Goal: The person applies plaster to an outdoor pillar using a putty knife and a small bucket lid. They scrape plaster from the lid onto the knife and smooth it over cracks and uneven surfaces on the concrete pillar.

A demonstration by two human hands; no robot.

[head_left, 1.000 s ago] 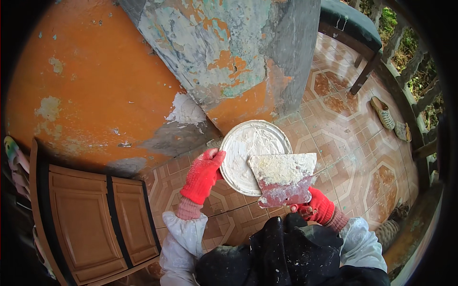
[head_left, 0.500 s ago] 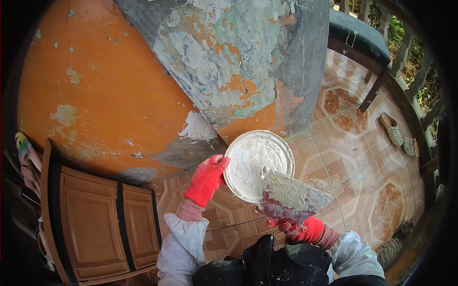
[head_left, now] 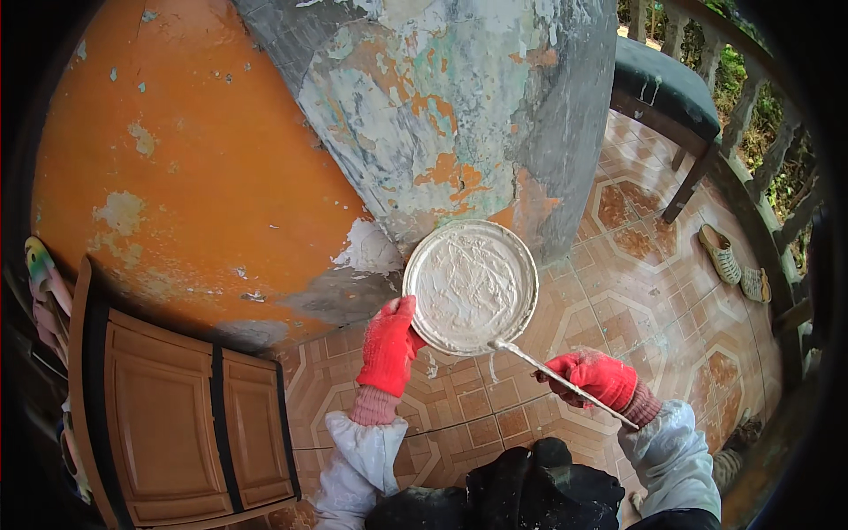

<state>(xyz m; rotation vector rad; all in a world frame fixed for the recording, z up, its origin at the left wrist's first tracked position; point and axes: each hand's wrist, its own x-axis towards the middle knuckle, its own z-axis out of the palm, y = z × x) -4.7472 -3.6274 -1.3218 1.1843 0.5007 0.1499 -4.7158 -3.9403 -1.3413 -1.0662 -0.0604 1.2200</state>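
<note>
My left hand [head_left: 389, 349], in a red glove, grips the near-left edge of a round white lid [head_left: 533, 291]. A layer of white putty [head_left: 468, 283] with ridges and swirls covers the lid's inside. In my right hand [head_left: 596, 378], also gloved in red, is a wide putty knife [head_left: 541, 364], seen almost edge-on. One end of its blade touches or overhangs the lid's near rim, with a dab of putty on it. My right-hand fingers are wrapped round the knife and its handle is hidden.
Ahead stand an orange wall [head_left: 194, 212] with peeling paint and a grey, patchy column [head_left: 565, 115]. A wooden cabinet [head_left: 168, 415] is at left. To the right are a dark-seated stool [head_left: 667, 88], sandals [head_left: 723, 253] and a balustrade [head_left: 746, 106]; tiled floor [head_left: 574, 300] lies below.
The putty knife has turned from showing its broad face to nearly edge-on. My right hand has moved up and right. The lid has risen slightly in view, its putty no longer covered by the blade.
</note>
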